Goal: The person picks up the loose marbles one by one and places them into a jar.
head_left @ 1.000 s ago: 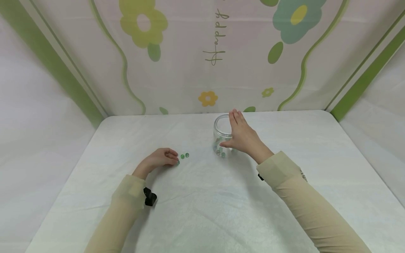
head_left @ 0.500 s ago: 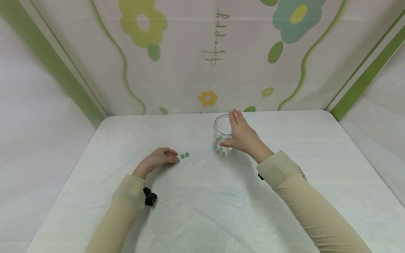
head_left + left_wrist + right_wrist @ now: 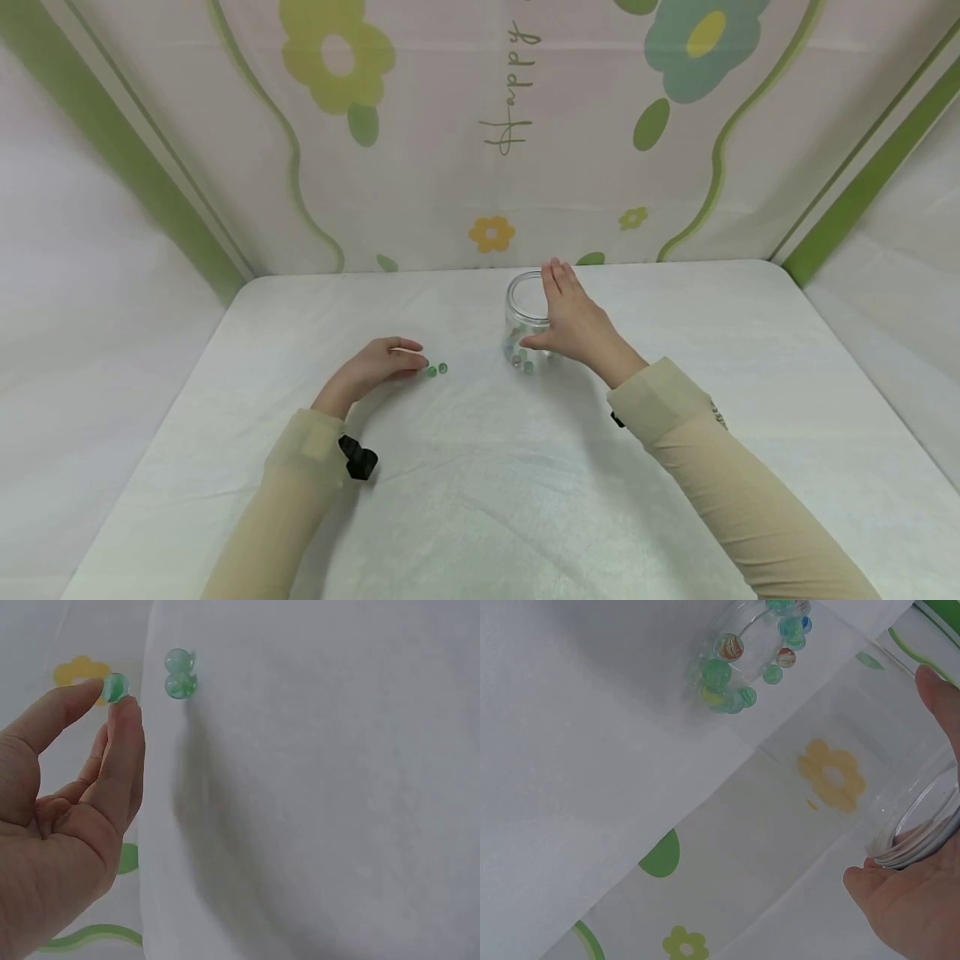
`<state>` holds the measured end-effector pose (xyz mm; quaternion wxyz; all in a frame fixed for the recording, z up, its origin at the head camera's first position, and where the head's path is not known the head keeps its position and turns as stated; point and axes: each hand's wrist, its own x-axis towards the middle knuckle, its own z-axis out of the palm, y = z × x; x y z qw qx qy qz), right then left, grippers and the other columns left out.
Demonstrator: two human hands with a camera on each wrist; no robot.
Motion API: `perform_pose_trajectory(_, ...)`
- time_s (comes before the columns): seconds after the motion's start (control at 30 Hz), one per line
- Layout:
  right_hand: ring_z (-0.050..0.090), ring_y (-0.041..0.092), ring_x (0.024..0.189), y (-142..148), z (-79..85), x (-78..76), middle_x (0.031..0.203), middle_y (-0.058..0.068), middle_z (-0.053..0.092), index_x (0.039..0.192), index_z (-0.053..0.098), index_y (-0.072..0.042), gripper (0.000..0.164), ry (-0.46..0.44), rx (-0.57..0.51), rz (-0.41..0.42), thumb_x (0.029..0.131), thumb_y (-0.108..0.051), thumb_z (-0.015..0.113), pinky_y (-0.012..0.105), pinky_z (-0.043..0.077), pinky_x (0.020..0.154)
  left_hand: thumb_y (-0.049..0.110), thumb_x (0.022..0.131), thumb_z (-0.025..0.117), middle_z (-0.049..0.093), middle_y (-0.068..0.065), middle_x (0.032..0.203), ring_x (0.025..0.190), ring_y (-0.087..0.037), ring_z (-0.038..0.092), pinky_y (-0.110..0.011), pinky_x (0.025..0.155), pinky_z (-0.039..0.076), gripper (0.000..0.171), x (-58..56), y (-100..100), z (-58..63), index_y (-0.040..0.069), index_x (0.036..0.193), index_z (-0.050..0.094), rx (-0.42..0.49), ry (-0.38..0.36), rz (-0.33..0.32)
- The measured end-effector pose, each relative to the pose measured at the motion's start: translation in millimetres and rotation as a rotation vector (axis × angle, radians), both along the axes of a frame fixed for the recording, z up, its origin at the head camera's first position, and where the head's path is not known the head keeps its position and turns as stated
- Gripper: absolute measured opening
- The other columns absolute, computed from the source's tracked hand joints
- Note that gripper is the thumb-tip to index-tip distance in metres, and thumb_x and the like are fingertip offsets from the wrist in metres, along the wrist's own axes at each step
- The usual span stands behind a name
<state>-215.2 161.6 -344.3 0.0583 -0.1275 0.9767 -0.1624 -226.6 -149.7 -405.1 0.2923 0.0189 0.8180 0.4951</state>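
Observation:
My left hand (image 3: pixel 372 368) pinches a green glass marble (image 3: pixel 115 688) between thumb and fingertips, raised off the white cloth. Two more green marbles (image 3: pixel 180 685) lie side by side on the table just beyond it. A clear jar (image 3: pixel 514 323) stands upright near the back edge, its mouth uncovered. Around its right side my right hand (image 3: pixel 583 327) holds it, thumb at the front and fingers toward the rear rim. Several marbles (image 3: pixel 717 673), mostly green with some red-and-white swirled ones, rest on the jar's bottom.
A white cloth (image 3: pixel 465 483) covers the table. Behind it rises a backdrop (image 3: pixel 442 183) printed with flowers and lettering, and white side panels flank both sides. Black wrist cameras (image 3: pixel 358 458) sit at the sleeves.
My left hand has picked its marble up from the cloth and moved slightly away from me, close by the two others. My right hand and the jar have stayed put.

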Motion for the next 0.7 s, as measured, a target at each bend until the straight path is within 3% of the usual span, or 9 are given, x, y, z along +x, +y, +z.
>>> perform_pose_trajectory(0.17, -0.002, 0.036, 0.149, 0, 0.4, 0.4, 0.160, 0.022, -0.002, 0.151, 0.002, 0.006, 0.116, 0.000, 0.002, 0.000, 0.078, -0.045, 0.076, 0.050, 0.023, 0.120, 0.024, 0.096, 0.057, 0.051, -0.017, 0.138, 0.123, -0.020, 0.055, -0.032, 0.109, 0.045, 0.052, -4.5, 6, 6.7, 0.002, 0.141, 0.040, 0.080, -0.027, 0.056)
perform_pose_trajectory(0.4, -0.002, 0.036, 0.149, -1, 0.9, 1.0, 0.160, 0.022, -0.003, 0.150, 0.001, 0.007, 0.115, -0.005, 0.011, 0.005, 0.079, -0.045, 0.075, 0.050, 0.023, 0.120, 0.017, 0.097, 0.056, 0.054, -0.012, 0.132, 0.126, -0.024, 0.053, -0.016, 0.094, 0.052, 0.053, -8.1, 17, 17.3, 0.002, 0.144, 0.036, 0.225, -0.036, 0.176)
perform_pose_trajectory(0.6, -0.002, 0.036, 0.149, 0, 0.8, 0.9, 0.160, 0.022, -0.002, 0.150, 0.001, 0.006, 0.115, -0.004, 0.011, 0.003, 0.079, -0.045, 0.075, 0.051, 0.025, 0.119, 0.014, 0.097, 0.056, 0.055, -0.004, 0.122, 0.107, -0.008, 0.060, -0.011, 0.088, 0.052, 0.056, -9.0, 30, 29.5, 0.002, 0.146, 0.033, 0.331, -0.035, 0.232)
perform_pose_trajectory(0.7, -0.002, 0.036, 0.149, 1, 0.3, 0.7, 0.160, 0.021, -0.003, 0.151, 0.001, 0.006, 0.115, -0.007, 0.009, 0.001, 0.079, -0.045, 0.075, 0.051, 0.025, 0.119, 0.012, 0.097, 0.055, 0.055, -0.002, 0.118, 0.103, -0.006, 0.059, -0.011, 0.088, 0.053, 0.054, -9.2, 37, 36.1, 0.002, 0.146, 0.034, 0.380, -0.036, 0.250)
